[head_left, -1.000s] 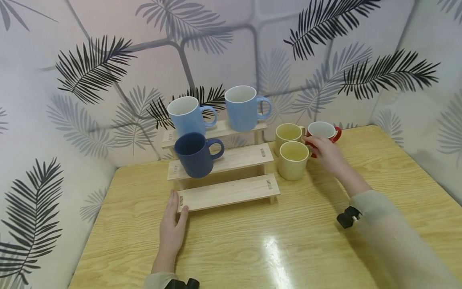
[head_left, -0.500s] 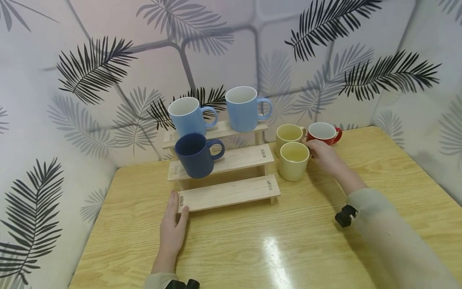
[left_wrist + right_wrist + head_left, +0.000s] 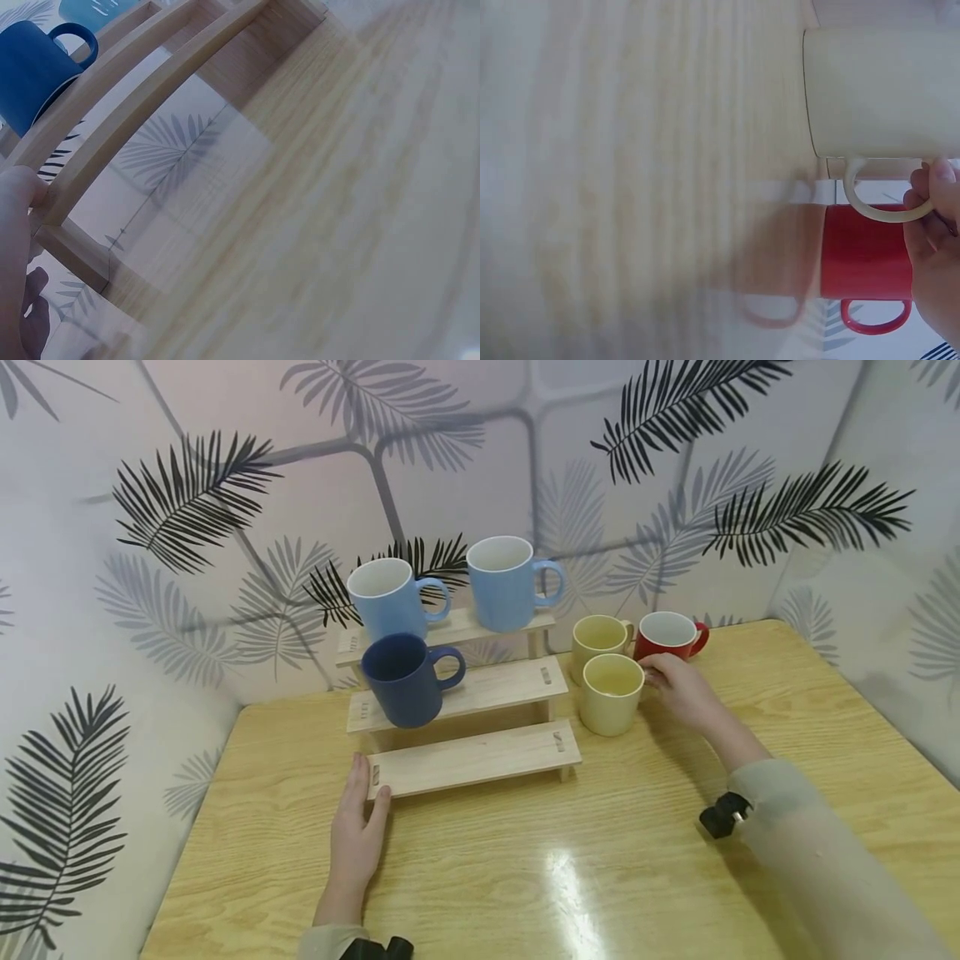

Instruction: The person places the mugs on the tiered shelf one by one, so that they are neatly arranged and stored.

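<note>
My right hand pinches the handle of the front cream mug; the right wrist view shows thumb and fingers on the handle of that mug. A second cream mug stands just behind it, and a red mug is behind the hand. My left hand rests at the left end of the bottom tier of a three-tier wooden rack, thumb at its front edge. A dark blue mug stands on the middle tier's left part.
Two light blue mugs stand on the top tier, one at the left and one at the right. The rack and mugs stand near the back of a wooden table. A leaf-patterned wall covering rises behind.
My right hand has moved slightly down from beside the red mug to the front cream mug's handle. The left hand and the rack have not moved.
</note>
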A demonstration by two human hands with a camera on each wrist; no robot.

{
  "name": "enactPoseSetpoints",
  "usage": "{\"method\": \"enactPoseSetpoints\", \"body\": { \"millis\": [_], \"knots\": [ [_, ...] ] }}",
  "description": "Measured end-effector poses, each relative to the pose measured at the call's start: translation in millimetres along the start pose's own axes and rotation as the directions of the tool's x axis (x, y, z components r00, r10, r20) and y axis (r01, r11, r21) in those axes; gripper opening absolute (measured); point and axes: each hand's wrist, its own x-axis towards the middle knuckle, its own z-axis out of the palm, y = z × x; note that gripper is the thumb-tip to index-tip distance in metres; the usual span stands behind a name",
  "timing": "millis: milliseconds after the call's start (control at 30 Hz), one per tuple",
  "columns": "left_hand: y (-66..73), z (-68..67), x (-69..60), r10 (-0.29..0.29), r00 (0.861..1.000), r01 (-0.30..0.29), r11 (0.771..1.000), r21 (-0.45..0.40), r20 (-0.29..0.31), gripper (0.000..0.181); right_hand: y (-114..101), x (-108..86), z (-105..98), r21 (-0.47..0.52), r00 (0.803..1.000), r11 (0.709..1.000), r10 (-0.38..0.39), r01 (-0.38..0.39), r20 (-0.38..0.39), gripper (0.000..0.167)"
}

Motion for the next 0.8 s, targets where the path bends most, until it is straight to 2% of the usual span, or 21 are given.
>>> {"method": "enactPoseSetpoints", "body": {
  "millis": [200,400,533,633,800],
  "knots": [
    [2.1,-1.0,-0.3,0.009,1.0,-0.009,1.0,0.0,0.002,0.062,4,-9.9,0,0.083,0.999,0.996,0.032,-0.029,-0.043,0.014],
    [1.1,-0.6,-0.5,0.011,1.0,-0.011,1.0,0.011,0.005,0.062,7,-19.8,2,0.213,0.989,0.968,0.142,-0.131,-0.037,0.02],
    [0.2,-0.3,-0.6,0.005,1.0,-0.005,1.0,0.012,0.007,0.062,7,-24.5,8,0.341,0.978,0.923,0.206,-0.179,-0.044,0.022],
    [-0.6,-0.2,-0.6,0.004,1.0,-0.005,1.0,0.014,0.006,0.062,6,-27.5,13,0.46,0.966,0.867,0.249,-0.193,-0.064,0.022],
    [0.4,-0.3,-0.3,0.006,1.0,-0.006,1.0,0.013,0.004,0.062,5,-32.0,21,0.597,0.949,0.782,0.296,-0.176,-0.108,0.016]
  ]
}}
